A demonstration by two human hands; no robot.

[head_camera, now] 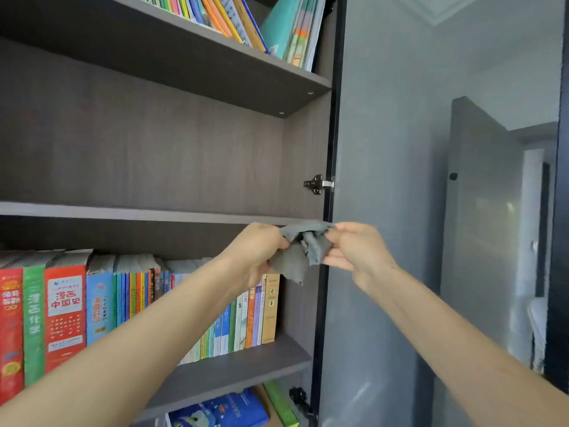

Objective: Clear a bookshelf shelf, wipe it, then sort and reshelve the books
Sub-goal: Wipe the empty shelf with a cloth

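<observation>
Pupil: Nearest the viewer, what is held?
Tutor: Fingers curled, left hand (258, 251) and right hand (354, 251) each pinch one bunched grey cloth (303, 248), held between them just in front of the middle shelf (138, 212), at its right end.
Pupil: Beyond them?
Tutor: Left, upright books (64, 309) on the lower shelf (240, 362); right, open cabinet door (385, 180) on its hinge (318, 184); above, leaning books (234, 20); far right, grey room door (480, 211).
</observation>
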